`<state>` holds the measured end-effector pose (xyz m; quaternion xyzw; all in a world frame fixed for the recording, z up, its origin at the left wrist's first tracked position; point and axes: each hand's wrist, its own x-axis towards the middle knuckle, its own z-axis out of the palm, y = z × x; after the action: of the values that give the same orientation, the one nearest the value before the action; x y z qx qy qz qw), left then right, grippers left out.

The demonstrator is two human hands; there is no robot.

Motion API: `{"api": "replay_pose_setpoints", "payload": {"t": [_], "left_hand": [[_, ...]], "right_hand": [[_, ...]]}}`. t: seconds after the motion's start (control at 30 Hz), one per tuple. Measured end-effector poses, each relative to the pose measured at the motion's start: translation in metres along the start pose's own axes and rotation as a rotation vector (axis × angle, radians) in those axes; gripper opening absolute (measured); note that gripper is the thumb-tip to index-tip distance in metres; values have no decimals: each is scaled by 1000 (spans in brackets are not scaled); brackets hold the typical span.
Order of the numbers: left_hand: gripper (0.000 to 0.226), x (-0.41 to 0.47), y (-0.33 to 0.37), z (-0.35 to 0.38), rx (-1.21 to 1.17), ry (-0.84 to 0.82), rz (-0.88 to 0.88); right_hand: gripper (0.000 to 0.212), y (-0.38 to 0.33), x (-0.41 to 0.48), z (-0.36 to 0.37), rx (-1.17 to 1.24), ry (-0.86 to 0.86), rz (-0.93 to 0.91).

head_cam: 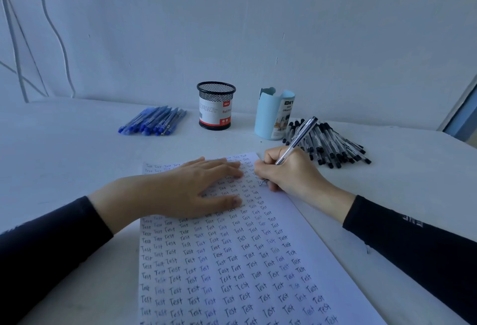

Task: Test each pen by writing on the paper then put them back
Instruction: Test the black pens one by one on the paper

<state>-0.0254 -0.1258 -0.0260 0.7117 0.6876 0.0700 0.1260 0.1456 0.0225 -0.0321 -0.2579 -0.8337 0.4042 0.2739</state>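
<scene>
The fingers (269,160) of the right hand (291,172) are curled round a clear-barrelled pen (296,141) in a writing grip, pinching it low on the barrel. The pen's tip touches the paper (258,260) near the sheet's far right edge. Its long axis slants from the tip at lower left up and away to the dark rear end at upper right, above the hand. The heel of the right hand rests on the sheet, and the wrist runs back into a dark sleeve (413,242).

The left hand (185,190) lies flat, palm down, on the upper part of the paper. Its fingers (227,169) are straight and slightly spread, pointing right toward the pen tip, and they grip nothing. Its forearm wears a dark sleeve (46,252) too.

The sheet lies lengthwise away from the person and is covered in rows of the handwritten word "Test". It sits on a white table (77,156).

Beyond the paper stand a black mesh cup (216,105) with a label and, to its right, a light blue organiser (273,115). A bunch of blue pens (154,120) lies left of the cup. A heap of black-capped pens (333,146) lies just right of the organiser, behind the writing hand.

The table meets a plain white wall (232,27), with thin cables (51,27) hanging at far left.
</scene>
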Motion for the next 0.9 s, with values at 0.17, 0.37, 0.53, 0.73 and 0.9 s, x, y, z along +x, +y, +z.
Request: {"api": "replay_pose_setpoints", "payload": {"t": [0.17, 0.37, 0.53, 0.73, 0.9], "left_hand": [[74, 0, 1, -1, -4, -14, -9], [73, 0, 3, -2, -5, -14, -7], [72, 0, 2, -2, -1, -21, -5], [73, 1, 1, -1, 0, -22, -2], [72, 1, 0, -1, -5, -14, 5]], "right_hand": [[42, 1, 1, -1, 20, 8, 5], [35, -1, 1, -2, 20, -5, 17], [37, 0, 1, -2, -8, 10, -4], [36, -1, 0, -4, 14, 17, 12], [36, -1, 1, -5, -16, 14, 11]]}}
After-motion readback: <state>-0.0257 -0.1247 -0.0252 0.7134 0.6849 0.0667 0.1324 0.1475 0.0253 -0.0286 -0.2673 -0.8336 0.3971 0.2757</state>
